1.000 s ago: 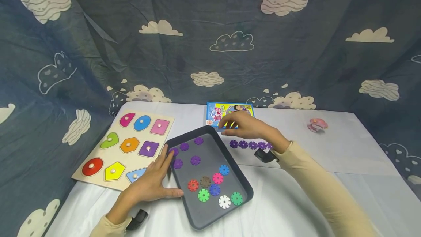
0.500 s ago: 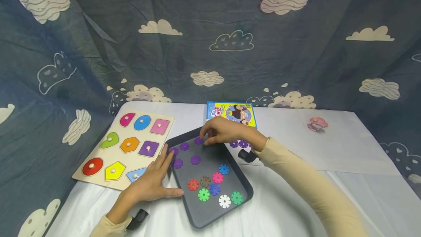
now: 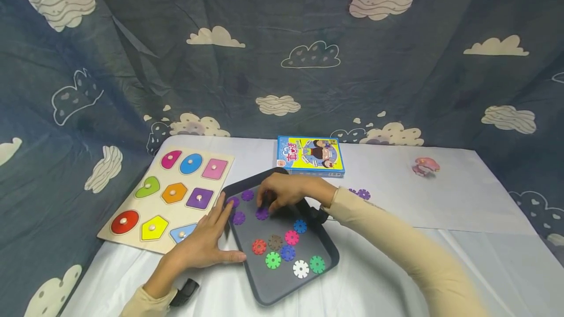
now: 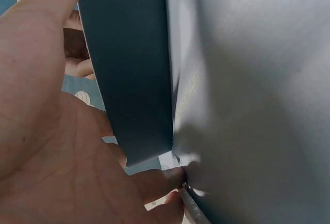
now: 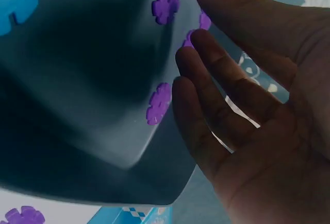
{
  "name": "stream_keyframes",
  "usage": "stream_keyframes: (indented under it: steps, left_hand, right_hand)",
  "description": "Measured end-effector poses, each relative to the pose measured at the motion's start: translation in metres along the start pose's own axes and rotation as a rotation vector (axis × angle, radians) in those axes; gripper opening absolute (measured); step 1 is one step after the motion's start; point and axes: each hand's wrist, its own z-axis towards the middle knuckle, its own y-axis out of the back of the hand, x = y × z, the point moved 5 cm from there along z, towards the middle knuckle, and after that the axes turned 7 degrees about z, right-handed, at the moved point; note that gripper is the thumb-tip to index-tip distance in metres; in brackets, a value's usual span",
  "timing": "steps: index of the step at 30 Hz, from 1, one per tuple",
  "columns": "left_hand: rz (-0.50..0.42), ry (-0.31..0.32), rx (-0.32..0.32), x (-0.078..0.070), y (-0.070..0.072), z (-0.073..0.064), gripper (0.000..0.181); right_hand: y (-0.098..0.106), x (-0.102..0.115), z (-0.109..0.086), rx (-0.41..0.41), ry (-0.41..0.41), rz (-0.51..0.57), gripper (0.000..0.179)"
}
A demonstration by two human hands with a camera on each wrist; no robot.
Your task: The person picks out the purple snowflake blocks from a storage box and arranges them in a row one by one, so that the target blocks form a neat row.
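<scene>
The right hand has come down and left from the box at upper centre; half a second ago it was over the tray's top corner, and now it is further inside the tray, fingertips at the purple disc near the middle of the frame. That disc lies where it did, on the tray floor just left of centre, so I judge that it has not been lifted. The right wrist view shows this hand's fingers relaxed and slightly bent, thumb apart, nothing visible between them; whether a fingertip touches the disc I cannot tell. The forearm now crosses the row of purple discs right of centre, leaving only its end showing. The left hand, at lower left, has stayed put, fingers spread along the tray's left edge and gripping nothing. The work thus seems to have shifted from the table row to the tray's purple discs, with the tray itself unmoved.
</scene>
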Motion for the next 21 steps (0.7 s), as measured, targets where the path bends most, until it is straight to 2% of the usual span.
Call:
stream_keyframes:
  steps: [9,17,21]
  left_hand:
    - [-0.012,-0.006,-0.004,0.0,-0.002,0.0,0.124]
    - [-0.016,0.001,0.0,0.0,0.0,-0.001,0.124]
    - [-0.019,-0.001,0.003,0.0,-0.001,-0.001,0.124]
  right_hand:
    - [-0.003,0.003,0.014,0.079,-0.057,-0.075,0.021]
    - [-0.009,0.007,0.024,0.126,-0.118,-0.05,0.019]
    - [-0.015,0.009,0.027,0.137,-0.14,-0.074,0.018]
